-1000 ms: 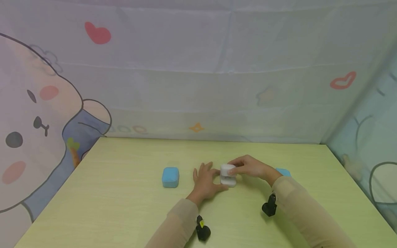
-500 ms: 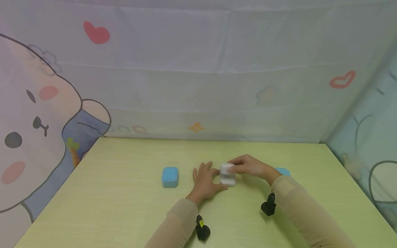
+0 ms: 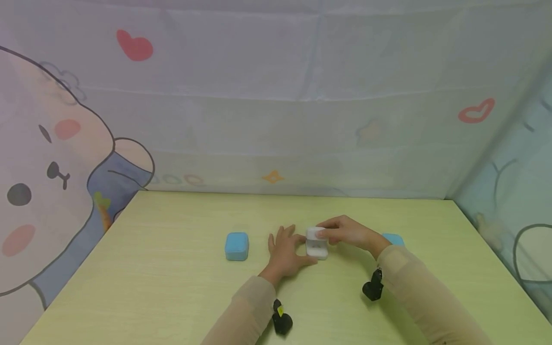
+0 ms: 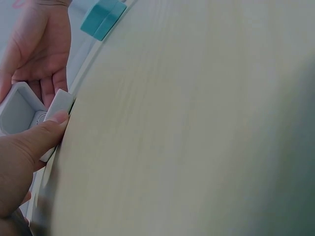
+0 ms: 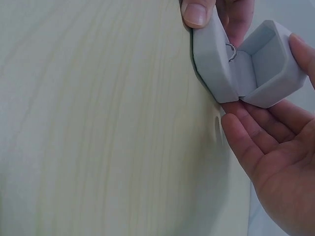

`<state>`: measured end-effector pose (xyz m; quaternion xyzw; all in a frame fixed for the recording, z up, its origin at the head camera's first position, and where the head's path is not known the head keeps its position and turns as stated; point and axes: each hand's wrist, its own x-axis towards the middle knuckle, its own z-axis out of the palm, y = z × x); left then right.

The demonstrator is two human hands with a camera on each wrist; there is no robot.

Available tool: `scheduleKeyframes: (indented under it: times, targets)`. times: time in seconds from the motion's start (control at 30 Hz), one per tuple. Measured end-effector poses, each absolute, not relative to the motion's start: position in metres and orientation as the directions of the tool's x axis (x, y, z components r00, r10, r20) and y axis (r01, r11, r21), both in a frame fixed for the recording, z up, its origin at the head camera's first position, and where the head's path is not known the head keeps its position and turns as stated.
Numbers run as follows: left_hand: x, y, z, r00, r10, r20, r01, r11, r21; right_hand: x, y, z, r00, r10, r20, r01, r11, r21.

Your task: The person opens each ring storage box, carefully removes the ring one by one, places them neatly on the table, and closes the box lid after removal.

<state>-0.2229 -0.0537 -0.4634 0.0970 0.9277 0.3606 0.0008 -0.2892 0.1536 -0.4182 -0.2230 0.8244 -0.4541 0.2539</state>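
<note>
A white ring box [image 3: 316,252] stands on the table with its lid [image 5: 275,64] tilted up. In the right wrist view a silver ring [image 5: 231,51] sits upright in its base [image 5: 211,64]. My left hand [image 3: 284,254] grips the base from the left, the thumb [image 4: 47,132] on its front side and the other fingers spread or partly hidden behind. My right hand [image 3: 347,233] pinches the lid from the right, its thumb on the lid's outer side.
A closed blue box [image 3: 236,247] lies left of my left hand. Another blue box [image 3: 393,239] is partly hidden behind my right wrist. The pale wooden table [image 3: 172,287] ends at a printed curtain [image 3: 302,120] at the back.
The lid of the ring box has swung farther back, raised by my right hand, so more of the inside shows. My left hand stays in place on the base.
</note>
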Motion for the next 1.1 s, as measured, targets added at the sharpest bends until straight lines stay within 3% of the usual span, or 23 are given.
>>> scheduleKeyframes:
  times: [1.1]
  targets:
    - [-0.221,-0.0509,-0.459,-0.983,0.17,0.07,0.173,0.731,0.66,-0.2901,0.1513,-0.4203,-0.784,-0.587,-0.204,-0.105,0.448,-0.888]
